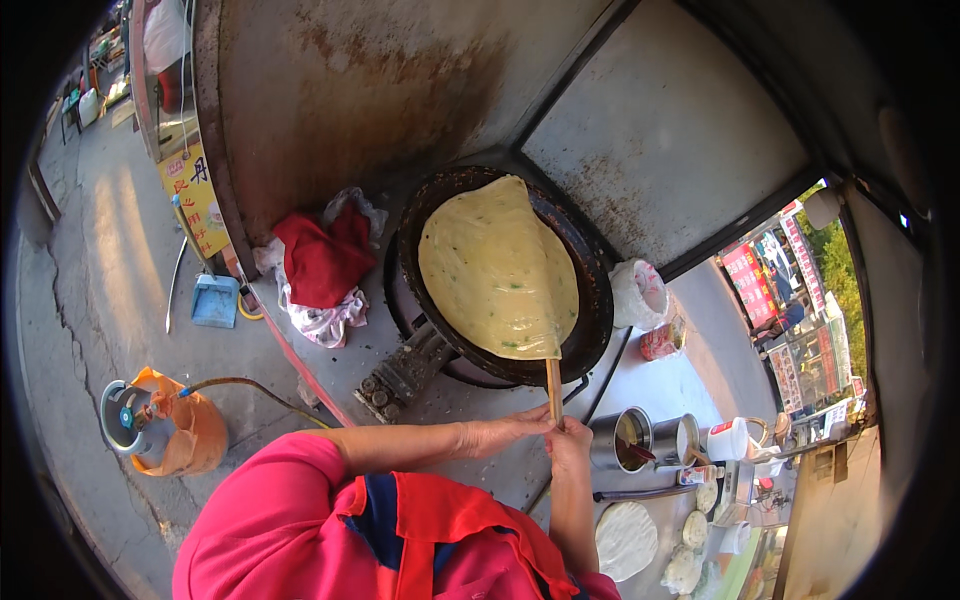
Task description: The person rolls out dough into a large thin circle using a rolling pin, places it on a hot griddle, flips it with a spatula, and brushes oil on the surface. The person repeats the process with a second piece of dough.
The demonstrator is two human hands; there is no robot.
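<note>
A large flatbread with green flecks (487, 270) lies in a round black pan (592, 330), one part folded or draped over the rest. A wooden stick (554, 386) reaches from my hands to the bread's near edge; its far part is hidden by the dough. My right hand (570, 439) is closed around the stick's near end. Beside it, my left hand (525, 429) touches the stick with its fingertips; whether it grips the stick is unclear.
A burner's cast metal part (390, 386) juts out below the pan. Metal panels stand behind. A red cloth (322, 262) lies left; metal pots (621, 442) and a round of dough (626, 540) are at right. A gas cylinder (142, 427) stands on the ground at left.
</note>
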